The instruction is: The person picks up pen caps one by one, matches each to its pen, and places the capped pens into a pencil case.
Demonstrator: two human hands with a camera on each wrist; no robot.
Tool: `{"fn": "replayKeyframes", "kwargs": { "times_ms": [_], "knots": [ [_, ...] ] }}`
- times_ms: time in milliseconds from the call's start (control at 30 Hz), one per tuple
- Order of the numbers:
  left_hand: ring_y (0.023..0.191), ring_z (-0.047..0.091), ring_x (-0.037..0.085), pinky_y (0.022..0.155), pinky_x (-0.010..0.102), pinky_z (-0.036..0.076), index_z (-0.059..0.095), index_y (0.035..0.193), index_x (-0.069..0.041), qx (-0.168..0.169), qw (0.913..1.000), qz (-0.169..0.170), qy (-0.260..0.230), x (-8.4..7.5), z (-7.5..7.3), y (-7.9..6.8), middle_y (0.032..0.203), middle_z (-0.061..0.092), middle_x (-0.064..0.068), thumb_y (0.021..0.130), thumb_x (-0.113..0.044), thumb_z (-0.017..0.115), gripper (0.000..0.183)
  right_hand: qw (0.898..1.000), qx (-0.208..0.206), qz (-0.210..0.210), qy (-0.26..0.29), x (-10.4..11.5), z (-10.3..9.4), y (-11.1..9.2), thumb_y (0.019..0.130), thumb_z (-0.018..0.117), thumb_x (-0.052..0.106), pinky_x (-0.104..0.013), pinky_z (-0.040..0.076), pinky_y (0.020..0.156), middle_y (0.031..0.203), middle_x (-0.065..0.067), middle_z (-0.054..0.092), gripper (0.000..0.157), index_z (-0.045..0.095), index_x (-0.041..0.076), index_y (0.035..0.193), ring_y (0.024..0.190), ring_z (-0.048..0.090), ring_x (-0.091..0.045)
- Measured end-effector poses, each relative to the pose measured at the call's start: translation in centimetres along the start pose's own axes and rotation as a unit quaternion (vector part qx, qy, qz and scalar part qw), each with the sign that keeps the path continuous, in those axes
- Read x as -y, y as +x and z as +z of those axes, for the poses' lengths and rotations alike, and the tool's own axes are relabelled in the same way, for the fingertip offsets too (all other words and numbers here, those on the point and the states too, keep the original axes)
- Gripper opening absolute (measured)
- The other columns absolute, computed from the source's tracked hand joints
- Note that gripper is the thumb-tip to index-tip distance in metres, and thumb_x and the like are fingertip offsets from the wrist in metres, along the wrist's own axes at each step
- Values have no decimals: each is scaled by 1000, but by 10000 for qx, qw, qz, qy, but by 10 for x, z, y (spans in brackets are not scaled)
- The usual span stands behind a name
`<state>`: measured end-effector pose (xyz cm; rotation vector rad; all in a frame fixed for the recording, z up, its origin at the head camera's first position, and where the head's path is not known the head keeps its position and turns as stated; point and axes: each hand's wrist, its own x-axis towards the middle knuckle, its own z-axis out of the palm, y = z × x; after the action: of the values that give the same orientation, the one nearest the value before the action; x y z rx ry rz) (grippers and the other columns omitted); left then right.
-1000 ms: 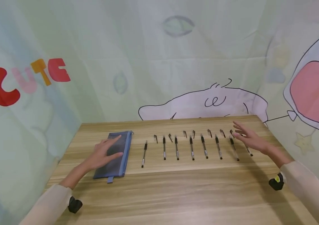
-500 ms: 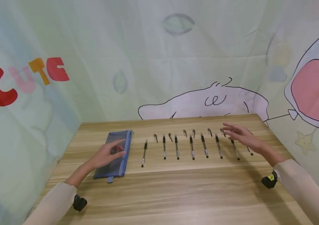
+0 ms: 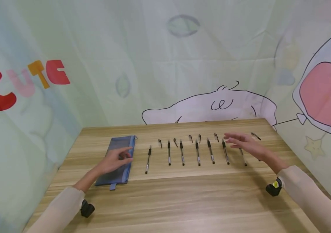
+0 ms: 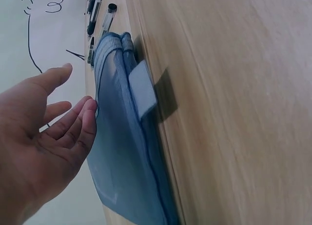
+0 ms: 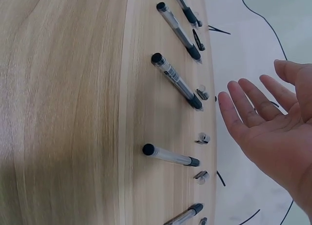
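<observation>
the pens (image 3: 182,153) lie in a row on the table (image 3: 183,200), to the right of the pouch (image 3: 121,142), long axes running roughly away from the person, with the caps (image 3: 190,138) mostly beyond their far ends. the right hand (image 3: 245,144) hangs over the row's right end, fingers loosely spread and holding nothing, pointing left across the barrels; it is the nearer hand for most pens, and a pinch there would likely have to close crosswise. the left hand (image 3: 113,161) is over the pouch, thumb and forefinger wide apart, also holding nothing; i cannot tell whether a fingertip touches the fabric. the pouch's zip (image 3: 126,176) runs along its pen-facing side, nearest the leftmost pen (image 3: 148,160).
</observation>
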<state>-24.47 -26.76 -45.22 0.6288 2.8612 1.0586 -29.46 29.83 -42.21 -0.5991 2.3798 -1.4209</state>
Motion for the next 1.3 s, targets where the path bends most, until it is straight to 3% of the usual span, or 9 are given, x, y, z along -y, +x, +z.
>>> {"fn": "replayKeyframes", "kwargs": {
  "times_ms": [300,533,900,1067,1200,1300],
  "knots": [
    [88,68,17,67,21,53,54,140,9,338,9992,51,-198,-12,13,16,108,74,18,95,-20,73,57,9996,106,60,238,-2,5,6,111,45,28,-58,39,117,158,-29,38,57,32,-5,156,143,40,-50],
    [81,68,13,61,20,54,50,142,11,624,9963,100,-585,-14,27,31,110,73,21,95,-18,73,60,9992,101,120,365,-4,10,11,110,46,27,-52,44,115,155,-31,43,57,34,-8,154,141,43,-49],
    [70,65,12,53,22,52,52,139,14,466,9968,-261,-603,-26,44,47,98,73,16,90,-16,79,64,9985,47,242,491,-6,14,10,110,48,24,-49,46,115,154,-31,43,54,37,-7,153,140,45,-48],
    [59,62,10,54,22,49,53,139,14,364,9967,-601,-412,-28,50,50,87,71,11,89,-19,80,65,9986,66,162,508,-9,18,12,110,47,24,-49,46,115,154,-31,42,54,37,-8,152,141,43,-49],
    [53,58,8,52,21,45,57,134,15,230,9976,-647,-126,-29,54,50,76,71,7,89,-20,80,61,9983,113,135,561,-9,20,15,110,47,24,-51,45,115,154,-32,42,54,36,-8,153,140,44,-48],
    [50,59,8,50,21,44,58,133,14,195,9972,-704,-171,-32,56,51,69,71,6,89,-16,79,58,9982,120,120,572,-8,21,17,110,47,23,-51,46,114,154,-32,42,54,35,-9,153,139,46,-47]
  ]
}}
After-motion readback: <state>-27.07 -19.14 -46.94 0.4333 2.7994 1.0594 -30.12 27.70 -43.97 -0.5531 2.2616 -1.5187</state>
